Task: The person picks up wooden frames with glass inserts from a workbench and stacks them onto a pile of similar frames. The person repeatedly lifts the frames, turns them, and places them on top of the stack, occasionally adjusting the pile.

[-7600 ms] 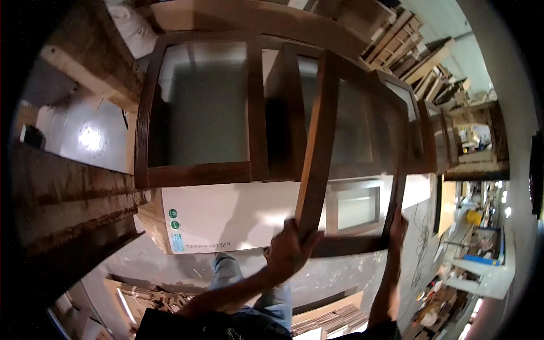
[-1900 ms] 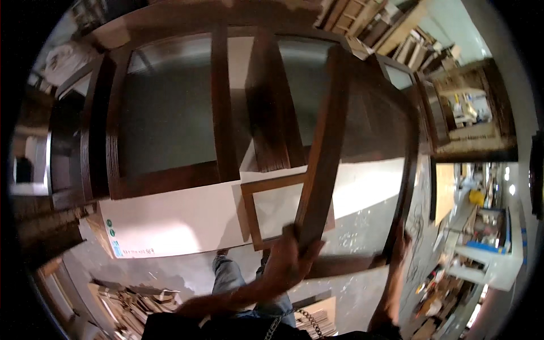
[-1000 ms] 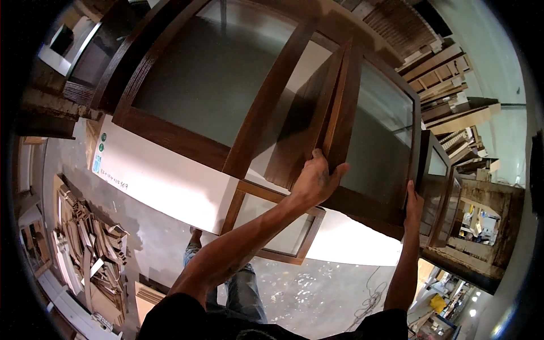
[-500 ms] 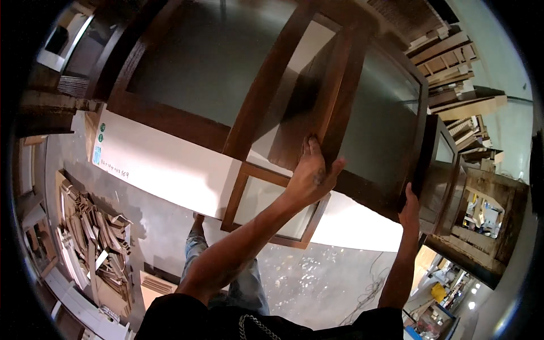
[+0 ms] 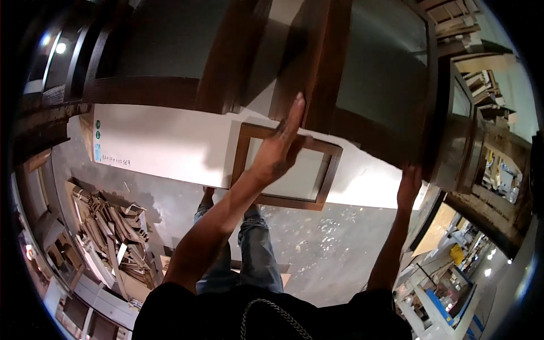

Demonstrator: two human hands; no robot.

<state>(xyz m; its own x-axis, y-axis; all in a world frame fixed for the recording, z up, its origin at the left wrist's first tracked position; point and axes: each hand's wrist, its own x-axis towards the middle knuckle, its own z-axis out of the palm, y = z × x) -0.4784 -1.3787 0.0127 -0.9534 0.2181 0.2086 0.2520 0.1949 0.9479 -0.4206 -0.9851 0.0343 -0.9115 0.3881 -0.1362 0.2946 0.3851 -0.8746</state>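
Note:
Two large dark-brown wooden doors with glass panes, a left door (image 5: pixel 164 42) and a right door (image 5: pixel 385 62), stand side by side across the top of the view. My left hand (image 5: pixel 277 153) reaches up with its fingers stretched out, the tips against the right door's inner edge. At that door's lower right corner, my right hand (image 5: pixel 409 184) grips the edge, its fingertips partly hidden. A small brown frame with a pale pane (image 5: pixel 283 198) lies on a white board (image 5: pixel 170 141) below the doors, partly covered by my left hand and forearm.
A heap of wood offcuts (image 5: pixel 116 238) lies on the grey floor (image 5: pixel 334 255) at left. More framed panels (image 5: pixel 462 102) stand at right, beside a worn wooden frame (image 5: pixel 498 209). Stacked wood pieces (image 5: pixel 481 90) lie at the far right. My feet are close to the white board.
The view has shifted, and the doors sit higher in it. My left hand has slid down the right door's inner edge, and my right hand has closed round its lower corner.

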